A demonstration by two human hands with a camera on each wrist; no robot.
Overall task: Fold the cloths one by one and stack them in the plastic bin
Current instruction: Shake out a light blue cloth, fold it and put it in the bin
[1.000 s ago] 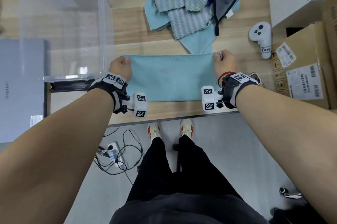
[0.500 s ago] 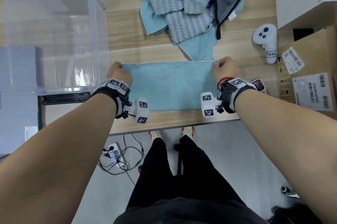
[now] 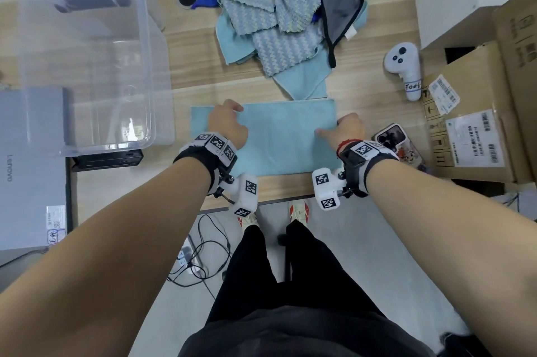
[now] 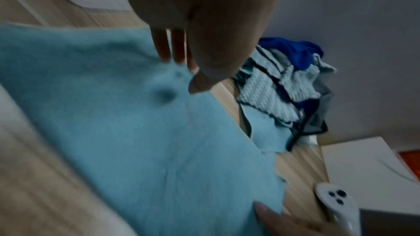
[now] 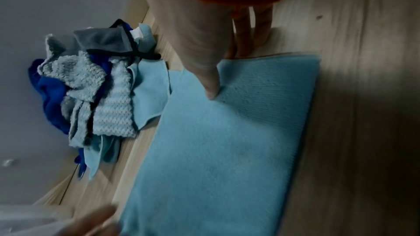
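A light blue cloth (image 3: 279, 141) lies flat as a folded rectangle near the table's front edge. My left hand (image 3: 228, 121) rests on its left part, the straight fingertips (image 4: 172, 58) touching the fabric. At the cloth's right edge my right hand (image 3: 343, 127) pinches it: the thumb (image 5: 211, 89) lies on top and the fingers (image 5: 245, 42) reach under the edge. The clear plastic bin (image 3: 146, 72) stands to the left with no cloth inside. A pile of unfolded cloths (image 3: 279, 22) in blue, grey and striped fabric sits behind.
A white controller (image 3: 404, 66), a phone (image 3: 389, 138) and cardboard boxes (image 3: 470, 130) crowd the right side. A grey laptop (image 3: 29, 168) and a black device (image 3: 107, 159) lie at the left, below the bin. Cables trail on the floor below the table edge.
My left hand has left the cloth's far left corner and moved right onto the cloth. The right hand slid from the far right corner toward me along the right edge.
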